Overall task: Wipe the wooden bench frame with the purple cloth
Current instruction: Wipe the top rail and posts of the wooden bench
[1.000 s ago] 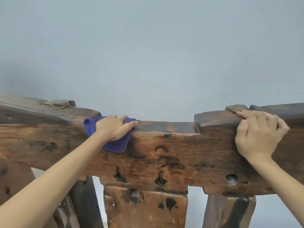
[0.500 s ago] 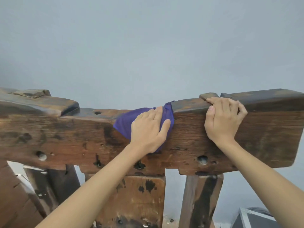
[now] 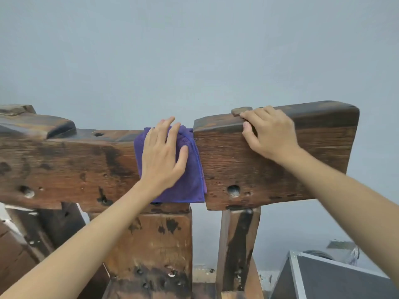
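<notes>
- The purple cloth is pressed flat on the front of the top beam of the bench frame, near the middle.
- The cloth is draped over the top edge, and its lower edge hangs down to the bottom of the beam.
- The cloth is held in place by the left hand, with the fingers straight and spread wide; nothing is gripped.
- The beam's raised right part is held by the right hand, with the fingers curled over the top edge and the thumb on the front, it seems to keep things steady.
- The step in the wood, where the low middle meets the raised right part, is just beside the cloth.
- It cannot be told from the wood which parts were already wiped; no clean or wet streak is seen.
- The right end of the beam is not touched by the cloth now, so it is likely still to be done.
- The posts under the beam look dark and spotty, and they are likely left to be wiped too.
- A dark box is seen low on the right, by the wall.
</notes>
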The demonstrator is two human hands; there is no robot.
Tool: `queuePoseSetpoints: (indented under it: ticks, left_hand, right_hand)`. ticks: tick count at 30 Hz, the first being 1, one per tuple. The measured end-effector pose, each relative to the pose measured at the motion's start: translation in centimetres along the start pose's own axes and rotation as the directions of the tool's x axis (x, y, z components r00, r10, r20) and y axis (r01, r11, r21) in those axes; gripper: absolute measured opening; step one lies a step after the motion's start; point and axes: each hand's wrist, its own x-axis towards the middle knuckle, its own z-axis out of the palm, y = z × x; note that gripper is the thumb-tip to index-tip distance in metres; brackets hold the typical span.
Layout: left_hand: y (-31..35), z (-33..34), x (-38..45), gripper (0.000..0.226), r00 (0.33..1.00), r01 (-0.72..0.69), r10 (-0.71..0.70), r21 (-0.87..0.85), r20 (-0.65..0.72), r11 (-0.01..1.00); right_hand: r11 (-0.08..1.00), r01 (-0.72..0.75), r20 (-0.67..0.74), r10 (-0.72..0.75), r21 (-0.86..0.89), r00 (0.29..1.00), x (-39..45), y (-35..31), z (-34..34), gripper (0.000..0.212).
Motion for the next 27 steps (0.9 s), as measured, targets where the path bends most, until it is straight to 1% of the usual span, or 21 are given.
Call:
queuePoseSetpoints:
  ticks: [1, 2, 3, 4, 6, 8, 10, 13, 17, 19, 23, 25, 27]
  left_hand:
    - [0.2, 0.4, 1.0, 0.04, 0.998, 0.053, -0.053, 0.026, 0.032, 0.998]
    - [0.3, 0.8, 1.8, 0.039, 0.991, 0.119, -0.122, 0.067, 0.047, 0.991]
    - [0.5, 1.1, 2.4, 0.043, 0.984, 0.172, -0.177, 0.102, 0.037, 0.98]
    - [0.5, 1.5, 2.6, 0.045, 0.98, 0.197, -0.199, 0.124, 0.007, 0.973]
    - [0.5, 2.5, 1.9, 0.039, 0.985, 0.157, -0.147, 0.116, -0.091, 0.981]
    - [0.0, 4.0, 0.4, 0.035, 0.981, 0.11, -0.088, 0.117, -0.174, 0.987]
    - [-1.0, 5.3, -1.1, 0.041, 0.98, 0.061, -0.031, 0.151, -0.195, 0.987]
    - [-2.4, 6.6, -2.1, 0.057, 0.975, 0.016, 0.026, 0.189, -0.22, 0.982]
    - [-2.8, 8.2, -3.6, 0.067, 0.968, 0.027, 0.015, 0.163, -0.249, 0.986]
    - [-2.8, 8.8, -4.3, 0.071, 0.97, 0.023, 0.013, 0.146, -0.244, 0.989]
    - [-3.3, 10.2, -6.4, 0.073, 0.973, -0.012, 0.052, 0.174, -0.225, 0.985]
    - [-3.0, 11.2, -8.0, 0.071, 0.976, 0.025, 0.015, 0.178, -0.217, 0.984]
    - [-1.7, 12.5, -10.1, 0.071, 0.981, 0.113, -0.086, 0.148, -0.177, 0.983]
  right_hand:
    - [0.999, -0.004, 0.056, 0.007, -0.043, 0.998, 0.5, 1.6, -0.9, 0.033]
    - [0.996, -0.052, 0.102, 0.059, -0.073, 0.993, 0.7, 2.8, -1.6, 0.037]
    - [0.991, -0.101, 0.123, 0.112, -0.092, 0.986, 0.8, 3.9, -2.1, 0.04]
    - [0.987, -0.129, 0.122, 0.14, -0.099, 0.983, 0.5, 4.5, -2.2, 0.042]
    - [0.975, -0.184, 0.09, 0.196, -0.127, 0.977, 0.0, 4.1, -1.8, 0.041]
    - [0.949, -0.275, 0.032, 0.283, -0.151, 0.959, -0.1, 2.9, -1.1, 0.039]
    - [0.93, -0.316, 0.029, 0.326, -0.187, 0.945, -0.2, 2.2, -0.9, 0.041]
    - [0.932, -0.283, 0.041, 0.299, -0.225, 0.953, 0.1, 2.3, -1.2, 0.046]
    - [0.95, -0.224, 0.066, 0.243, -0.218, 0.968, 0.2, 3.3, -1.3, 0.048]
    - [0.952, -0.23, 0.057, 0.246, -0.201, 0.968, 0.2, 3.7, -1.4, 0.047]
    - [0.95, -0.258, 0.018, 0.265, -0.175, 0.964, 0.1, 3.1, -1.2, 0.044]
    - [0.95, -0.267, 0.016, 0.273, -0.159, 0.962, 0.1, 2.9, -1.0, 0.044]
    - [0.953, -0.257, 0.018, 0.264, -0.162, 0.964, 0.0, 3.1, -1.1, 0.045]
